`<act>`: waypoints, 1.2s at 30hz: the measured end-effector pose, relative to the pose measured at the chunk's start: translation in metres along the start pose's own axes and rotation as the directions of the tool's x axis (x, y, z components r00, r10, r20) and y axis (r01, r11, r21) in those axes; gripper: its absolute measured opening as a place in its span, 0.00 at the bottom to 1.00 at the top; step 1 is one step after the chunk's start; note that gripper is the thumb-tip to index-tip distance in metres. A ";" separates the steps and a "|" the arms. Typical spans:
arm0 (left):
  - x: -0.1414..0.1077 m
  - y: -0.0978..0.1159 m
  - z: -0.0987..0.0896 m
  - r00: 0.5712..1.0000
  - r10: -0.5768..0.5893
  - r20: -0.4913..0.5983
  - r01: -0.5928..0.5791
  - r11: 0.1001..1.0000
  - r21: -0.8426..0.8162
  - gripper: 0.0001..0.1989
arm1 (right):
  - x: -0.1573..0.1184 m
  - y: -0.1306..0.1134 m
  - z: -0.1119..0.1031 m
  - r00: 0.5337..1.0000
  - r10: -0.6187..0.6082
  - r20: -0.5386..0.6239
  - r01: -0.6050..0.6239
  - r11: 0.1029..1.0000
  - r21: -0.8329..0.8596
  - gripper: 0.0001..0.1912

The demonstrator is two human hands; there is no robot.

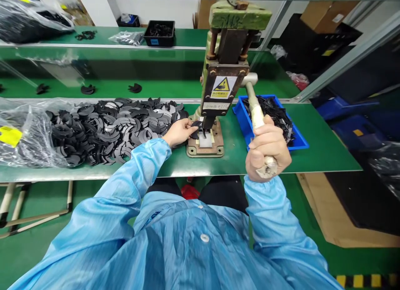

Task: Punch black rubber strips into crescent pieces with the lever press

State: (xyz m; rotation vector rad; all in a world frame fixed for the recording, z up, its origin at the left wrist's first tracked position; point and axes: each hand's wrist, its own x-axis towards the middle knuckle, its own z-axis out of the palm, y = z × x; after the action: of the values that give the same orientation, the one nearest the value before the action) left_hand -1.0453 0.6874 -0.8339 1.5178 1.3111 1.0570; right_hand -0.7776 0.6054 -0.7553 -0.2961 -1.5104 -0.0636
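My left hand (pixel 178 133) pinches a black curved plastic piece (pixel 195 130) at the left side of the hand press (pixel 222 69). The piece sits under the press's ram, close to a pale block on the base plate (pixel 205 151). Wrapped round the press's lever (pixel 255 108), my right hand (pixel 268 150) grips near its taped lower end. A big heap of similar black curved pieces (pixel 118 129) spreads over the table left of my left hand. How the held piece meets the press tooling is partly hidden by the ram.
Right of the press stands a blue bin (pixel 250 127) of black parts. A clear plastic bag (pixel 28 131) lies at the heap's left end. Behind, several single pieces lie on a green belt (pixel 109 83), and a black bin (pixel 160 41) stands on the far shelf.
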 end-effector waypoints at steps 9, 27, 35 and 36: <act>0.004 0.017 -0.001 0.993 -0.114 0.033 0.114 0.993 -0.005 0.16 | -0.001 -0.002 0.001 1.000 0.019 -0.024 -0.018 1.000 0.016 0.19; 0.008 0.028 0.005 0.887 -0.430 0.168 0.461 0.846 -0.269 0.18 | -0.001 -0.007 0.007 0.998 0.016 -0.058 -0.019 0.999 -0.046 0.21; -0.001 0.033 0.011 0.913 -0.379 0.149 0.407 0.862 -0.304 0.11 | 0.088 -0.003 0.015 0.998 -0.045 -0.033 0.047 0.998 0.049 0.21; -0.004 0.034 0.010 0.919 -0.365 0.148 0.394 0.865 -0.312 0.11 | 0.106 -0.002 0.016 1.000 -0.013 0.002 0.012 0.999 0.046 0.26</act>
State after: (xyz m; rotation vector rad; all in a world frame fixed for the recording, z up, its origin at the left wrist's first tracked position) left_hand -1.0265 0.6795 -0.8043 0.9848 1.2313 0.8931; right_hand -0.7864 0.6223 -0.6500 -0.2500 -1.5135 -0.0386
